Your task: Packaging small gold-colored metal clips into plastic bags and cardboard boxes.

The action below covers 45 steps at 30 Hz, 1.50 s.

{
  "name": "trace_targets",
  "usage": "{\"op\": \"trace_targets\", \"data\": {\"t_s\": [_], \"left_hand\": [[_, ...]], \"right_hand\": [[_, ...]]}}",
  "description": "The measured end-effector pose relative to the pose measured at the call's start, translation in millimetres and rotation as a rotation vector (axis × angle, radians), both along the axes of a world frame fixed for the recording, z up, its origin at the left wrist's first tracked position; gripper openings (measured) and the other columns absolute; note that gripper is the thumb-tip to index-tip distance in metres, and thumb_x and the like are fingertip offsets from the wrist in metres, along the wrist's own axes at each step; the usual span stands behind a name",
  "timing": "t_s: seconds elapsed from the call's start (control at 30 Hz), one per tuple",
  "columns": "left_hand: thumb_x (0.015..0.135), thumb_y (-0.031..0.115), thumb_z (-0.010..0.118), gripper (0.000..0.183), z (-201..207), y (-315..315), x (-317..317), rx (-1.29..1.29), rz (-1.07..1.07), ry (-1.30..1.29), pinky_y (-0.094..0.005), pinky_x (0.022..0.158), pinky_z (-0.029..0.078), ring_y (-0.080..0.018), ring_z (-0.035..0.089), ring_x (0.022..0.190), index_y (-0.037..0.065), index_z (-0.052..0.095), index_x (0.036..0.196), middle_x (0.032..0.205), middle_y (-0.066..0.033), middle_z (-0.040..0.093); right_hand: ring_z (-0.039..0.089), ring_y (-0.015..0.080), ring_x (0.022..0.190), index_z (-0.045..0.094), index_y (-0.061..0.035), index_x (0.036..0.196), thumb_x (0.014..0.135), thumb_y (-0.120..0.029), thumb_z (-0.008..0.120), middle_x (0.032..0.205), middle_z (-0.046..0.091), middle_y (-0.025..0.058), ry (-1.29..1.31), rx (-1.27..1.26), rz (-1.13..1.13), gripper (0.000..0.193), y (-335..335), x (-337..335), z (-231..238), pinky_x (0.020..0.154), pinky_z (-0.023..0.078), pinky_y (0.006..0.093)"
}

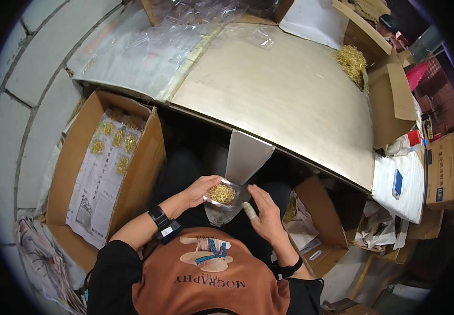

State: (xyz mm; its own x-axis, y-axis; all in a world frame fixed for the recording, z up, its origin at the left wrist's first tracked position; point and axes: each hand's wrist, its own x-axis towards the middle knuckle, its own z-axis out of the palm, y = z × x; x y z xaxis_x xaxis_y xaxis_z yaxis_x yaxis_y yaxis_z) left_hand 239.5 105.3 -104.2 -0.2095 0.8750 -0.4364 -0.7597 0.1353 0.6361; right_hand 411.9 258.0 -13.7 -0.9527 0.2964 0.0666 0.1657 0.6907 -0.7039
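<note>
My left hand grips a small clear plastic box by its side, above my lap. Small gold-coloured metal pieces fill the box; their exact kind is too small to tell. To the right of the box, my right hand holds nothing. Its fingers are stretched out and apart, and a pale cover wraps one fingertip. Beyond the hands, a white sheet hangs from the table edge.
At left, a cardboard box holds several packs of gold pieces on printed paper. A pale table spans the front, with a gold heap at its far right. Another open carton stands right of my legs. A blue phone lies on white material.
</note>
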Motion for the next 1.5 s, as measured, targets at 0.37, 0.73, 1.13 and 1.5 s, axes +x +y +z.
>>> {"op": "trace_targets", "data": {"t_s": [0.37,0.73,1.13,1.5], "left_hand": [[0.077,0.006,0.050,0.063,74,11,1,0.386,0.018,-0.230,-0.0376,0.099,0.043,-0.0229,0.050,0.117,0.003,0.030,0.136,0.126,-0.0131,0.048],[0.075,-0.004,0.050,0.057,73,11,2,0.245,0.008,0.027,-0.0301,0.085,0.052,-0.0158,0.057,0.106,0.002,0.038,0.131,0.116,-0.0084,0.053],[0.094,0.012,0.047,0.033,67,13,6,0.249,0.090,-0.114,-0.0351,0.073,0.059,-0.0182,0.062,0.099,0.001,0.042,0.125,0.112,-0.0095,0.057],[0.098,0.023,0.044,0.030,78,15,6,0.199,0.165,0.026,-0.0320,0.069,0.060,-0.0164,0.064,0.093,0.003,0.050,0.118,0.108,-0.0088,0.060]], "right_hand": [[0.034,0.0288,0.133,0.046,-0.0038,0.131,0.077,-0.031,0.068,0.139,0.042,0.0138,0.129,0.329,0.046,0.064,-16,-45,24,0.108,0.026,0.0481],[0.043,0.0291,0.126,0.056,-0.0064,0.120,0.079,-0.019,0.066,0.130,0.052,0.0085,0.297,0.223,0.072,0.044,-9,-43,15,0.105,0.028,0.0497],[0.026,0.0285,0.137,0.043,-0.0092,0.135,0.082,-0.027,0.063,0.143,0.038,0.0073,0.059,0.294,0.146,0.059,-2,-36,24,0.108,0.019,0.0540],[0.040,0.0267,0.129,0.022,-0.0037,0.144,0.081,-0.013,0.070,0.143,0.035,0.0173,0.064,-0.843,-0.040,0.080,3,-27,4,0.105,0.036,0.0372]]}}
